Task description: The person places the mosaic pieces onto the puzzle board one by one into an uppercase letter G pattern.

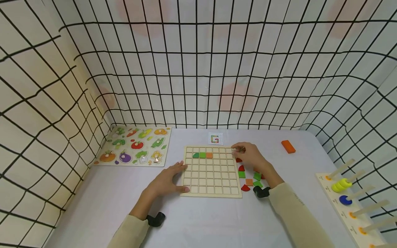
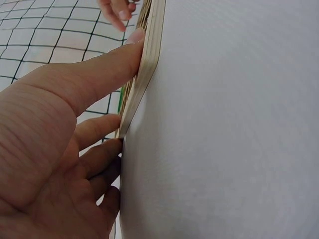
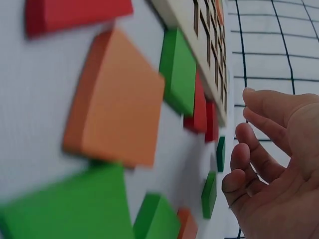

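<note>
A square wooden grid board [image 1: 211,172] lies on the table. In one of its upper rows sit a dark green quarter-round piece [image 1: 195,155], a green square [image 1: 202,155] and an orange square [image 1: 209,155]. My left hand [image 1: 165,179] touches the board's left side, thumb near the lower corner and fingers spread farther up. In the left wrist view the thumb [image 2: 107,69] rests against the wooden edge. My right hand [image 1: 248,154] hovers by the board's upper right corner, fingers loosely bent. Nothing shows between its thumb and forefinger in the right wrist view.
Loose red, green and orange pieces [image 3: 119,99] lie right of the board, partly under the right forearm. A pattern card [image 1: 215,138] sits behind it. Around are a vegetable puzzle [image 1: 167,137], an orange block [image 1: 288,146] and a peg stand [image 1: 338,203]; black netting surrounds the table.
</note>
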Demonstrator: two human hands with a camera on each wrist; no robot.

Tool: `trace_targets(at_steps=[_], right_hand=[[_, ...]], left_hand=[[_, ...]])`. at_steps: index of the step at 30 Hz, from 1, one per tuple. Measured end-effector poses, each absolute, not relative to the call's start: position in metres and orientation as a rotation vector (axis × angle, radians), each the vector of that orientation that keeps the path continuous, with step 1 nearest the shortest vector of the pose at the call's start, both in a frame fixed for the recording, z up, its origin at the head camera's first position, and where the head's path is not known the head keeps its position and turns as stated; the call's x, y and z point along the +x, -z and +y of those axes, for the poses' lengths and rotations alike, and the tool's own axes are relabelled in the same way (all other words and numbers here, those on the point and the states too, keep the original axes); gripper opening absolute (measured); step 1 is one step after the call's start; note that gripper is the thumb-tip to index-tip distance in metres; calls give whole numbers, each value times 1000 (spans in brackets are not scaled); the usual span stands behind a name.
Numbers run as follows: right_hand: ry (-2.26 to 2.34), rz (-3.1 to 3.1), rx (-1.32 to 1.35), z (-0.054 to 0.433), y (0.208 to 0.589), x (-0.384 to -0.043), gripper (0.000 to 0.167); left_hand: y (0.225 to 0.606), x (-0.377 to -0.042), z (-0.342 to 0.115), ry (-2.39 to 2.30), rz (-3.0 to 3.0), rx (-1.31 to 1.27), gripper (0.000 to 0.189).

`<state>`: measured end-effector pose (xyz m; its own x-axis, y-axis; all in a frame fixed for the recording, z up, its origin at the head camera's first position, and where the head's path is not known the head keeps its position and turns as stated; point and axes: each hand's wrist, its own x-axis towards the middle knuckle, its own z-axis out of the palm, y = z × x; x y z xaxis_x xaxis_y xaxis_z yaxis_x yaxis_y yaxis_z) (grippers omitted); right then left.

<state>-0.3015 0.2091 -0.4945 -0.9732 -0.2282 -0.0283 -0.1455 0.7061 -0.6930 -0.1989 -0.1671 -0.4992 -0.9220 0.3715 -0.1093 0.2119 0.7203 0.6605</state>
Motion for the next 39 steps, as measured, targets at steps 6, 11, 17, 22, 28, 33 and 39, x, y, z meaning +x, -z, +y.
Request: trace_targets(at_steps=[6, 11, 17, 22, 28, 33, 39], right_hand=[[1038, 2839, -256, 222, 499, -308, 33], [1004, 2857, -240, 226, 499, -312, 37], [957, 2873, -242, 230, 503, -316, 43], [941, 2881, -250, 233, 508, -317, 43], [939, 2889, -251, 232, 509, -317, 33], [959, 2865, -267, 230, 509, -317, 36], [928, 2858, -286, 228, 507, -317, 36]], left_hand=[[500, -199, -169, -992, 2691, 471, 93], [500, -199, -169, -1001, 2690, 472, 93], [501, -200, -168, -986, 2693, 483, 92], [502, -201, -167, -969, 2706, 484, 93], [501, -201, -168, -974, 2708, 486, 92], [502, -200, -168, -977, 2706, 473, 92], [503, -201, -168, -975, 2704, 469, 92]])
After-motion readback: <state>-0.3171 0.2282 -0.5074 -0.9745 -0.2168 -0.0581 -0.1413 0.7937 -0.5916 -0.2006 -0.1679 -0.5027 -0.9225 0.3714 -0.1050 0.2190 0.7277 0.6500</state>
